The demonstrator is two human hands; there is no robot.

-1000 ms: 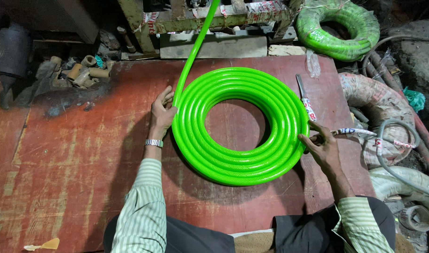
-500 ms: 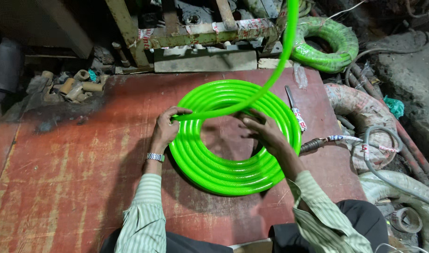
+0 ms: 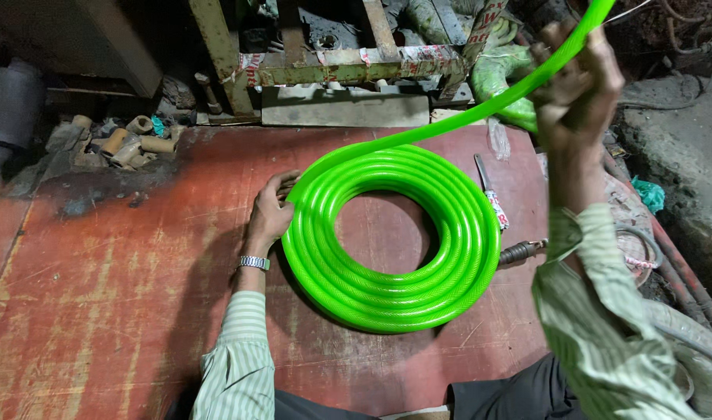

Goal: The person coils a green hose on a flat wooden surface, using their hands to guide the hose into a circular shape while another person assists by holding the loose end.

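Observation:
A bright green hose coil lies flat on a worn red board. My left hand presses on the coil's left edge, a metal watch on its wrist. My right hand is raised at the upper right, closed around the loose run of green hose that rises from the coil toward the top right corner.
A knife with a wrapped handle lies just right of the coil. Another green hose coil sits at the back by a metal frame. Short pipe pieces lie at the back left. Grey hoses pile at the right.
My right hand has left the coil's inner edge and lifted the loose hose run high to the upper right. My left hand has stayed at the coil's left side.

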